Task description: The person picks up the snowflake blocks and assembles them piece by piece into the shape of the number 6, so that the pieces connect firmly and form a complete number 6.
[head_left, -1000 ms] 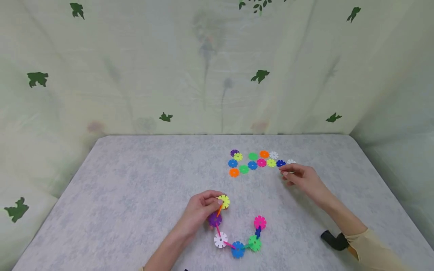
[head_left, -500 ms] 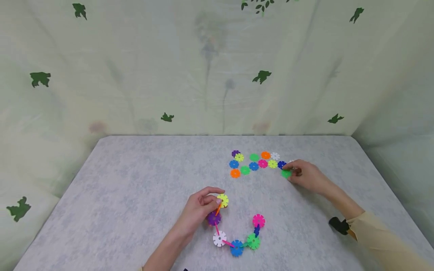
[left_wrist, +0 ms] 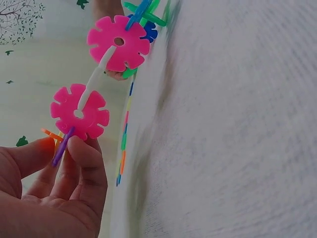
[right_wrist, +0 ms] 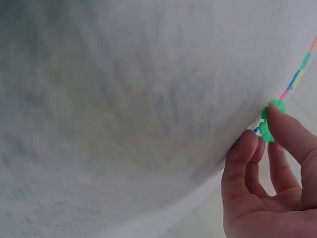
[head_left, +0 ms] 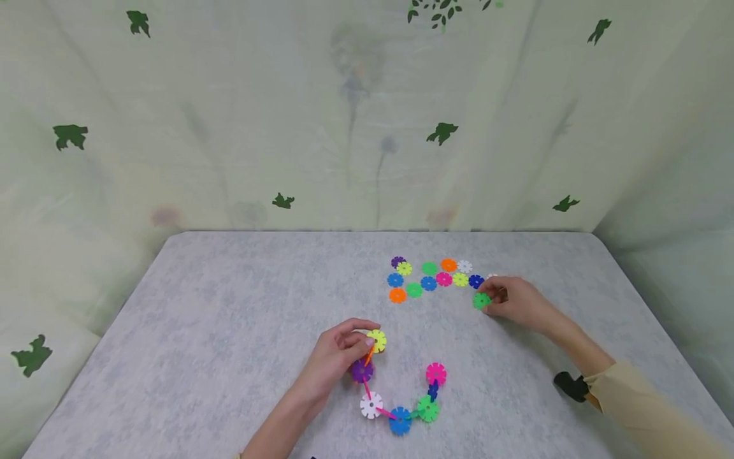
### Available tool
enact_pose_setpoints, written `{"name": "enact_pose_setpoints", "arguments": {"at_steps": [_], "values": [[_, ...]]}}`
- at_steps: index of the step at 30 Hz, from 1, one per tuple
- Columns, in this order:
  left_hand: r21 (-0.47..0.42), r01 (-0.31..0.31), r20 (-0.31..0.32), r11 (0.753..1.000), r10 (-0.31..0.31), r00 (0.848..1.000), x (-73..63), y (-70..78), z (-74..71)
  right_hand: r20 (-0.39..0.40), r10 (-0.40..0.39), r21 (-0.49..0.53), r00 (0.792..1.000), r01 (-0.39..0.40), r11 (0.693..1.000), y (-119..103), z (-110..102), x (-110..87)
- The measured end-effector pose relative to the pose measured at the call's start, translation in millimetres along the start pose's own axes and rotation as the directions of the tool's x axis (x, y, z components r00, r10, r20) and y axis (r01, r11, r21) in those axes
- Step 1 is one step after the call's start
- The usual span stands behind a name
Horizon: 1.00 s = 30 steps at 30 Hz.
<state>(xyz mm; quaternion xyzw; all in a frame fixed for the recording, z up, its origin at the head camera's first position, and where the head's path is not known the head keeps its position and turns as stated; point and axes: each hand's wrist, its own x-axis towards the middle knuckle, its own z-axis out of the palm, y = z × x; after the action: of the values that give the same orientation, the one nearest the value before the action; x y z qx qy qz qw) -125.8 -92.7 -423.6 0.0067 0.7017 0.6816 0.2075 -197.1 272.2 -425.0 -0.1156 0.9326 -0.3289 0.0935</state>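
Observation:
A curved chain of notched plastic discs stands by my left hand [head_left: 339,352]. In it are a yellow disc [head_left: 376,341], a purple disc [head_left: 362,371], a white disc [head_left: 371,405], a blue disc [head_left: 400,421] and a pink disc [head_left: 436,374] at the right end. Thumb and fingers of that hand pinch the chain near its orange and purple discs; the left wrist view shows the purple disc [left_wrist: 63,148] edge-on at the thumb. My right hand [head_left: 520,304] pinches a loose green disc [head_left: 481,301] between thumb and fingertips, beside the loose discs.
Several loose flat discs lie toward the back of the table [head_left: 241,331], among them an orange disc [head_left: 397,295] and a dark blue disc [head_left: 476,281]. A white one is partly hidden by the right hand. Behind the table hangs a pale curtain [head_left: 229,127] with leaf-like patches.
My right hand has taken hold of the green disc, turning its flat face into the head view and drawing it slightly nearer. The left hand stays on the chain almost unmoved.

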Motion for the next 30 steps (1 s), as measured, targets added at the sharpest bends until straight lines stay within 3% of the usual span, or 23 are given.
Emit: {"name": "enact_pose_setpoints", "arguments": {"at_steps": [8, 13, 22, 30], "values": [[0.018, -0.005, 0.021, 1.000, 0.005, 1.000, -0.8, -0.1, 1.4, -0.032, -0.016, -0.004, 0.999, 0.016, 1.000, -10, 5, -18.1], [0.020, -0.004, 0.020, 1.000, 0.003, 1.000, -1.2, -0.6, 2.4, -0.089, -0.011, 0.128, 0.996, 0.022, 0.992, -21, 12, -34.5], [0.024, -0.011, 0.025, 1.000, 0.010, 1.000, -2.3, 0.7, 3.2, -0.151, 0.009, 0.381, 0.989, 0.050, 0.923, -60, 30, -57.1], [0.003, -0.056, 0.042, 0.998, 0.055, 0.998, -4.7, 1.6, 5.4, -0.218, -0.078, 0.437, 0.973, 0.169, 0.884, -90, 50, -61.4]]}}
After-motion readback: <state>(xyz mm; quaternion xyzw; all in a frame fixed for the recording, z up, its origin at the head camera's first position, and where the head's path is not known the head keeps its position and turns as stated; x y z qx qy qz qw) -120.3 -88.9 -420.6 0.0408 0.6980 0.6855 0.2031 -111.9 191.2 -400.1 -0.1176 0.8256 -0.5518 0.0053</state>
